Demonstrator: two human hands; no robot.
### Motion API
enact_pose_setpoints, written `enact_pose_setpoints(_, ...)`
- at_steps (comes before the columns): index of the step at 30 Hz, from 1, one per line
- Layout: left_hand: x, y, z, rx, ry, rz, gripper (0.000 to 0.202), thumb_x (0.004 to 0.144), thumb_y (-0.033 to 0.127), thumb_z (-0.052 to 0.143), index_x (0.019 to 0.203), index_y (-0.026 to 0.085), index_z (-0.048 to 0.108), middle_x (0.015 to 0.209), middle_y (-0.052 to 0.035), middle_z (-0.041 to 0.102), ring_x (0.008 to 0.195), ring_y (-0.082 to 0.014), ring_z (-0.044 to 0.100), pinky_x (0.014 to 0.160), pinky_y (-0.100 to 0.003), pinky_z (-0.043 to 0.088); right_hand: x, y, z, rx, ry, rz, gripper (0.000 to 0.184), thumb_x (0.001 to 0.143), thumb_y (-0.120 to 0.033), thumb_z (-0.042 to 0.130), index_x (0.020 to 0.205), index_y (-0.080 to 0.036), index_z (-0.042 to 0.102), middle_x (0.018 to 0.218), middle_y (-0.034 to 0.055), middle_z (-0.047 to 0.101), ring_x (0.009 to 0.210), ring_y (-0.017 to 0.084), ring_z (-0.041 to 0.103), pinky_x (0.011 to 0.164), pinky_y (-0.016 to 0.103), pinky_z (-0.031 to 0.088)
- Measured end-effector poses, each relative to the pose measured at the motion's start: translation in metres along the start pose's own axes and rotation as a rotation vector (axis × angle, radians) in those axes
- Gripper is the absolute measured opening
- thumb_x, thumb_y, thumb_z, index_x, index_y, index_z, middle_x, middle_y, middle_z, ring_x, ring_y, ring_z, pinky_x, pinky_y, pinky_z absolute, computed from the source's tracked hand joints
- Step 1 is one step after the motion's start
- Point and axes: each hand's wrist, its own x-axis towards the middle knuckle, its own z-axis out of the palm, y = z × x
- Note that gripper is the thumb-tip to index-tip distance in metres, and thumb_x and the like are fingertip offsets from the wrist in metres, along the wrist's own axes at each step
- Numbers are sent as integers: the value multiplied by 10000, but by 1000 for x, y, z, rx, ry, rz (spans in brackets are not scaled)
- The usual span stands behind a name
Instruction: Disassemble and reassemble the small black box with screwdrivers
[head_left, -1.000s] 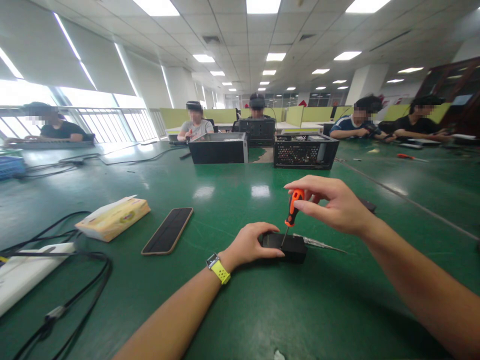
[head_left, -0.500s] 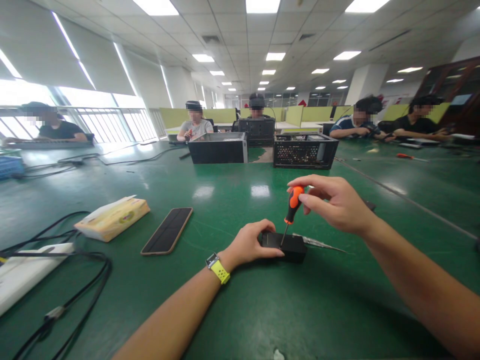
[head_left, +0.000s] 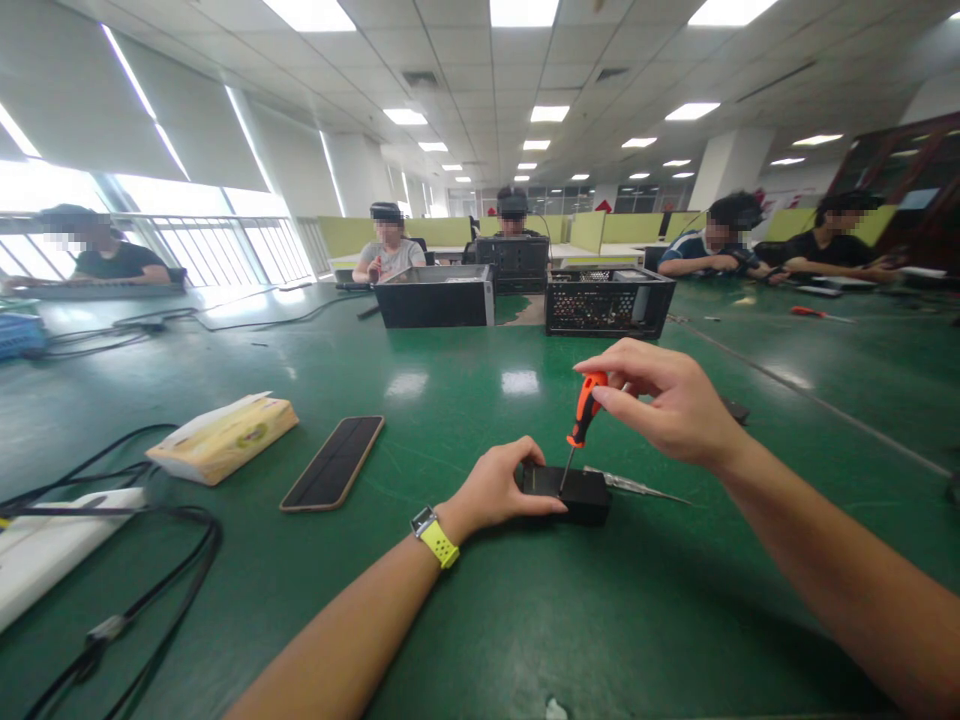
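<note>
A small black box [head_left: 577,491] lies on the green table [head_left: 465,620] in front of me. My left hand [head_left: 495,487], with a yellow-strapped watch [head_left: 435,537] on its wrist, is closed around the box's left end and steadies it. My right hand [head_left: 664,400] pinches the top of an orange-and-black screwdriver [head_left: 583,412], which stands almost upright with its tip on the box's top. A thin metal tool [head_left: 634,485] lies on the table just right of the box.
A phone [head_left: 334,462] lies face up to the left, beside a yellow tissue pack [head_left: 223,437]. Black cables [head_left: 150,560] and a white power strip [head_left: 52,550] occupy the near left. Two black computer cases [head_left: 435,296] [head_left: 607,302] stand farther back. Several people sit around the table's far side.
My right hand's fingers have shifted around the screwdriver's handle, as in twisting it, and the handle tilts slightly differently. My left hand and the box have stayed put.
</note>
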Motion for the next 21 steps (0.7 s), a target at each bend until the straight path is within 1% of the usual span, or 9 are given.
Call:
enact_pose_setpoints(3, 0, 1, -1, 8, -4, -2, 539, 651, 627, 713, 904, 173, 567, 842, -11, 619, 743, -158, 553, 646, -248, 398, -1, 0, 1, 12, -11, 38, 238, 802, -153, 591, 1015, -166, 696, 893, 44, 663, 663, 129, 585, 537, 232, 463)
enact_pose_setpoints(6, 1, 2, -1, 10, -6, 2, 523, 653, 607, 724, 897, 171, 571, 839, -11, 621, 745, -158, 555, 649, -248, 403, -1, -1, 4, 50, -16, 22, 215, 818, -215, 626, 1016, -179, 702, 938, 52, 668, 701, 138, 598, 537, 229, 466)
enact_pose_setpoints(8, 1, 3, -2, 6, -12, -2, 520, 649, 605, 727, 890, 170, 571, 828, -7, 621, 734, -155, 554, 646, -248, 404, 0, -1, 6, 66, 6, 3, 213, 818, -278, 660, 1005, -192, 713, 909, 49, 655, 699, 138, 591, 524, 224, 457)
enact_pose_setpoints(10, 2, 3, -2, 3, -17, -8, 522, 649, 610, 724, 889, 172, 572, 820, -5, 619, 725, -153, 552, 646, -249, 404, 0, -1, 7, 59, 28, 8, 214, 822, -309, 666, 995, -196, 722, 851, 40, 642, 672, 132, 579, 511, 222, 444)
enact_pose_setpoints(12, 2, 4, -2, 4, -19, -12, 527, 649, 618, 719, 890, 174, 570, 817, -6, 618, 721, -154, 552, 647, -252, 404, 0, -1, 7, 49, 15, 27, 221, 841, -290, 636, 1022, -191, 718, 830, 36, 645, 649, 127, 575, 517, 226, 444)
enact_pose_setpoints(15, 2, 4, -2, 10, -18, -13, 532, 651, 628, 711, 889, 175, 567, 818, -8, 622, 719, -156, 554, 646, -253, 403, -1, 0, 7, 75, -18, 64, 251, 865, -235, 572, 1075, -173, 695, 860, 43, 669, 653, 130, 598, 551, 239, 466)
enact_pose_setpoints(17, 2, 4, -2, 16, -16, -11, 528, 653, 628, 709, 889, 177, 568, 821, -7, 622, 724, -157, 554, 643, -251, 403, -1, 0, 7, 92, -15, 78, 246, 871, -236, 557, 1065, -168, 691, 868, 48, 679, 670, 138, 612, 566, 243, 479)
enact_pose_setpoints(21, 2, 5, -2, 27, -18, -13, 520, 657, 623, 709, 889, 181, 566, 818, -2, 616, 720, -153, 549, 642, -246, 399, 0, -1, 9, 47, 1, 59, 247, 825, -312, 649, 1034, -190, 700, 875, 43, 664, 677, 136, 595, 535, 225, 467)
